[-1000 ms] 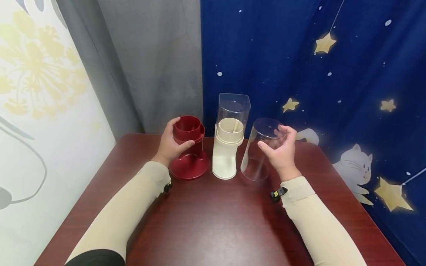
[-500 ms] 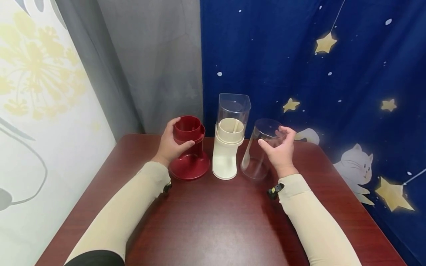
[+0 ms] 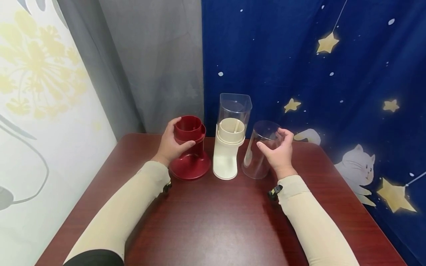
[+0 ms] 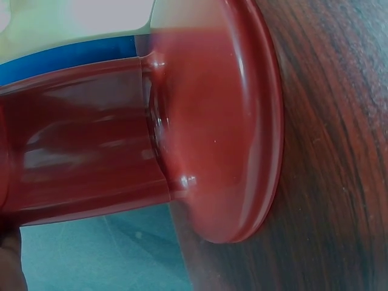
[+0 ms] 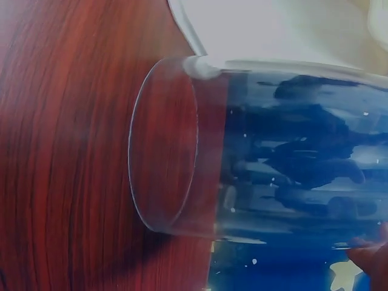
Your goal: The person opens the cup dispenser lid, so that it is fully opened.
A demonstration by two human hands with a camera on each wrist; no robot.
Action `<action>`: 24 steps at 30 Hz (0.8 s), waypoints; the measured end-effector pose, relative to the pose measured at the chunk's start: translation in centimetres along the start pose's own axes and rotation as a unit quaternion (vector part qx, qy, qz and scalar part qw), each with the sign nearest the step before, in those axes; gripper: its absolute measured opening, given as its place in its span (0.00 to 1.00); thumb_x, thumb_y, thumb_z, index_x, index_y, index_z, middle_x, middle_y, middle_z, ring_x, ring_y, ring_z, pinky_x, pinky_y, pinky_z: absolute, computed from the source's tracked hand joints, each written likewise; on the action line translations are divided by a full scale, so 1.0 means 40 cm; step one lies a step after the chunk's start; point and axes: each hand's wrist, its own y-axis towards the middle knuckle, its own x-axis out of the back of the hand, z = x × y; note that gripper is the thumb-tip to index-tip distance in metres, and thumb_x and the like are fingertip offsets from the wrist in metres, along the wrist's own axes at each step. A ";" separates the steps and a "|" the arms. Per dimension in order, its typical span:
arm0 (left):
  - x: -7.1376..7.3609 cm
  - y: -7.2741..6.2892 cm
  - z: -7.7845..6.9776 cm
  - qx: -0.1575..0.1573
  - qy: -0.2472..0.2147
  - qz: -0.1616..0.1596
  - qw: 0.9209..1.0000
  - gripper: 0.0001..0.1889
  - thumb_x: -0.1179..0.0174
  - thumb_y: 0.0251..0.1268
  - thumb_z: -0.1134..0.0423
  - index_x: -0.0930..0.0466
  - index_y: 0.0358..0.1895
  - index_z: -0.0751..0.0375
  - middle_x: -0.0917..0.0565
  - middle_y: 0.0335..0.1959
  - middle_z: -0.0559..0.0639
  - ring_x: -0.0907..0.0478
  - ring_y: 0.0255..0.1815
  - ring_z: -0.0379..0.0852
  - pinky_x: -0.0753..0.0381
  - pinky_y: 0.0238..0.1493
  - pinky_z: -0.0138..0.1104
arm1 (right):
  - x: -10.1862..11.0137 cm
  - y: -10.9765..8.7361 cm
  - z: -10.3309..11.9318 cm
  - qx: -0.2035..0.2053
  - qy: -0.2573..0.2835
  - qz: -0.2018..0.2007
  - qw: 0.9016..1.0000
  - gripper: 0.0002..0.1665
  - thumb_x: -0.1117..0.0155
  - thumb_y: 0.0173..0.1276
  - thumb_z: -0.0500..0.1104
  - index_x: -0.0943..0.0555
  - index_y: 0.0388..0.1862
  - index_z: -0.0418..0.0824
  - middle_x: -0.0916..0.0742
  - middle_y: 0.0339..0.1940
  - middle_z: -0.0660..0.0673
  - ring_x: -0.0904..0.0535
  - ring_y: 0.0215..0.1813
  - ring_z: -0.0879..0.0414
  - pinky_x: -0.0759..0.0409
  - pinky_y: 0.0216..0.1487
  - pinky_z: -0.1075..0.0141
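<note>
My left hand [image 3: 170, 146] grips the round upper ring of a red stand [image 3: 190, 168], thumb across the front and fingers round the left side. In the left wrist view the stand's wide base [image 4: 212, 139] sits on the table. My right hand [image 3: 281, 154] holds a clear open cylinder [image 3: 255, 164] near its top rim, thumb in front and fingers at the far right side. The lower end of the clear cylinder [image 5: 163, 145] is at the tabletop in the right wrist view; contact is hard to tell. Between the hands stands a cream stand [image 3: 225, 159], untouched.
Behind the cream stand's ring rises another clear container [image 3: 234, 105] with a flat back. All stand near the far edge of the dark red wooden table [image 3: 209, 221]. A grey curtain [image 3: 159, 66] and a blue star-patterned curtain [image 3: 266, 55] hang behind the table.
My right hand has shifted slightly left with the clear cylinder, whose top rim now sits a little lower. My left hand and the red stand have stayed in place.
</note>
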 end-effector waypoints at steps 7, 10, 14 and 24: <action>0.011 0.001 -0.008 0.014 0.000 0.017 1.000 0.52 0.20 0.57 0.53 0.44 0.82 0.44 0.31 0.76 0.53 0.30 0.73 0.55 0.15 0.61 0.57 | 0.018 0.031 -0.077 0.034 -0.052 0.002 0.998 0.60 0.15 0.55 0.42 0.42 0.80 0.42 0.31 0.79 0.39 0.35 0.81 0.47 0.38 0.83 0.51; 0.016 0.002 -0.013 0.021 0.006 0.023 0.999 0.52 0.20 0.57 0.52 0.44 0.82 0.44 0.30 0.76 0.52 0.29 0.72 0.55 0.15 0.60 0.57 | 0.025 0.042 -0.055 0.058 -0.063 -0.002 0.996 0.61 0.16 0.55 0.43 0.42 0.81 0.44 0.33 0.82 0.41 0.38 0.83 0.48 0.41 0.84 0.49; 0.026 0.001 -0.017 0.027 0.005 0.029 0.999 0.53 0.19 0.56 0.52 0.44 0.82 0.43 0.30 0.76 0.52 0.29 0.72 0.55 0.15 0.60 0.57 | 0.025 0.067 -0.007 0.101 -0.073 -0.005 0.992 0.60 0.16 0.53 0.44 0.39 0.81 0.43 0.36 0.84 0.43 0.43 0.85 0.50 0.46 0.86 0.50; 0.039 0.013 -0.103 -0.007 0.005 0.003 1.000 0.58 0.20 0.55 0.49 0.52 0.84 0.27 0.42 0.84 0.41 0.37 0.80 0.53 0.19 0.66 0.58 | 0.010 0.136 0.136 0.140 -0.057 0.032 0.988 0.58 0.16 0.54 0.52 0.35 0.81 0.46 0.40 0.86 0.48 0.47 0.86 0.54 0.48 0.86 0.51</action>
